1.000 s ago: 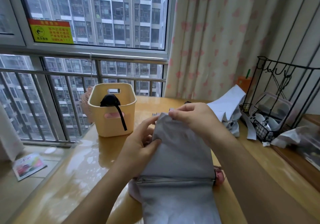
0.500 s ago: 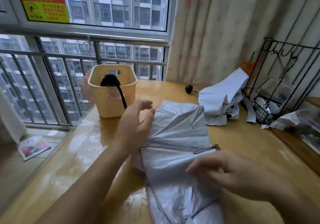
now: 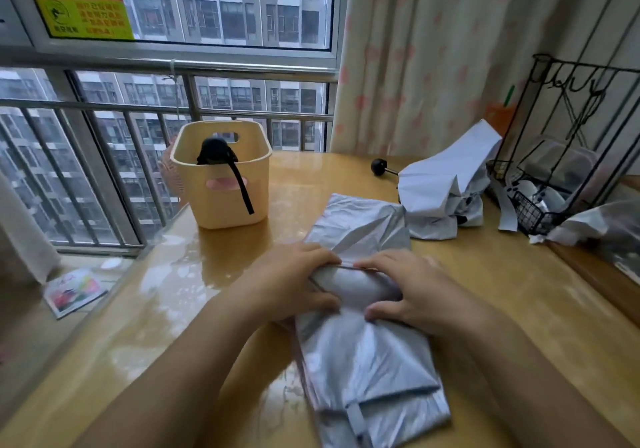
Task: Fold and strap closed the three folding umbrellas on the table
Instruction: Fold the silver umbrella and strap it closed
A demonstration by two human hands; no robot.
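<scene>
Yellow-and-red sticker (image 3: 83, 14) on window glass (image 3: 225, 4), Chinese print too blurred to read

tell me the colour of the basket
Pale creamy yellow basket, seen best in the head view.

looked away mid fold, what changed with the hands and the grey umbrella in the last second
Both hands came down from the raised top edge: the left hand and right hand now grip the grey umbrella around its middle on the table. The other umbrella and basket stayed put.
</scene>
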